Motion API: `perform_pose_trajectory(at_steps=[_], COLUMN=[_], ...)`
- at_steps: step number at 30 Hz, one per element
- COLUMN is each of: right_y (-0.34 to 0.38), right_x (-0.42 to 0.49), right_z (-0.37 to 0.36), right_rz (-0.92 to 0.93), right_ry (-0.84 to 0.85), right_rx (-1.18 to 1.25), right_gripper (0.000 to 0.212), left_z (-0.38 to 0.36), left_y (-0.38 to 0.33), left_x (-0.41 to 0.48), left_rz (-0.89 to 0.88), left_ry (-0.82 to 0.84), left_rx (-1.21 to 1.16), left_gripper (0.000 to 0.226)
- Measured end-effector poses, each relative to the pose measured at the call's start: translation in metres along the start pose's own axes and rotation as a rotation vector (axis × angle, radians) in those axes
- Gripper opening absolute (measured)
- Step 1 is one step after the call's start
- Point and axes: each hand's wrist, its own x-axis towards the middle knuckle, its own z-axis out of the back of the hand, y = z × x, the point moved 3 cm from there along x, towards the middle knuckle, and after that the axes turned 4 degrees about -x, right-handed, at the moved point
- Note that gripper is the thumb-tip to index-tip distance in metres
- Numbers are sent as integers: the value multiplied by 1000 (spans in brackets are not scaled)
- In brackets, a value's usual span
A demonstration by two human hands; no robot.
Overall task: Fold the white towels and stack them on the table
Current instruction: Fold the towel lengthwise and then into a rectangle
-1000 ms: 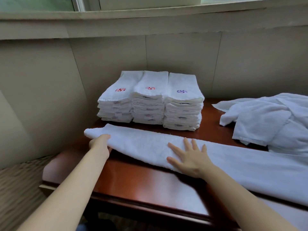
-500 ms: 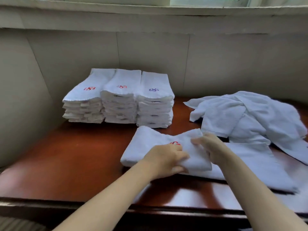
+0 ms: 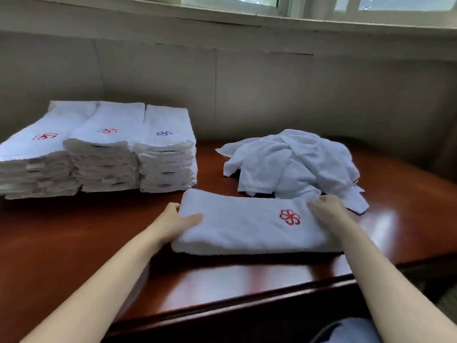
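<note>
A folded white towel [image 3: 247,224] with a red emblem lies flat on the dark red wooden table [image 3: 74,243], near the front edge. My left hand [image 3: 175,222] grips its left end, thumb on top. My right hand [image 3: 326,210] holds its right end, fingers curled over the far corner. At the back left stand three stacks of folded white towels [image 3: 99,154], side by side, two topped with red emblems and one with a blue one. A loose heap of unfolded white towels [image 3: 296,162] lies at the back right, just behind the folded towel.
A beige wall [image 3: 247,90] runs right behind the table, with a window ledge above it. The table's front edge [image 3: 222,310] is close to my body. A patch of blue cloth [image 3: 346,330] shows below the edge at the bottom right.
The long towel that lay stretched across the table has been folded over into a compact rectangle with the red emblem on top. Both hands now hold its ends. My view has shifted to the right.
</note>
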Motion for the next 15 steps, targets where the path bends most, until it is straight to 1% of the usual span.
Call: perform_pose_trajectory(at_steps=[2,4,6,7,9,10,12,14,15], right_y=[-7,-9,-8,-8,-9,-10,-12,-15,-15], right_x=[4,6,4,2,2,2,4,5,4], right_z=[-2,3,3,0,-7,-10,-11,-10,-9], right_rz=[-6,13,56,74,108,115,106,83,69], right_ry=[48,67,113,127,134,131,138,166,175], right_rx=[46,133,166,148,45,-6,-19,-17,-38], right_gripper=[43,38,25,22,24,27,31,34,34], left_z=[-3,9,26,31,34,33,31,31,31], left_y=[-1,-5,-3,0,6,9,12,12,12], left_x=[3,7,13,16,17,17,19,22,22], left_rz=[9,2,-7,-2,32,43,28,13,18], left_ry=[71,41,-19,-20,16,24,17,-17,-40], left_rx=[-125,-124,-62,-10,119,154,170,179,189], left_gripper=[85,77,66,61,52,48,39,38,42])
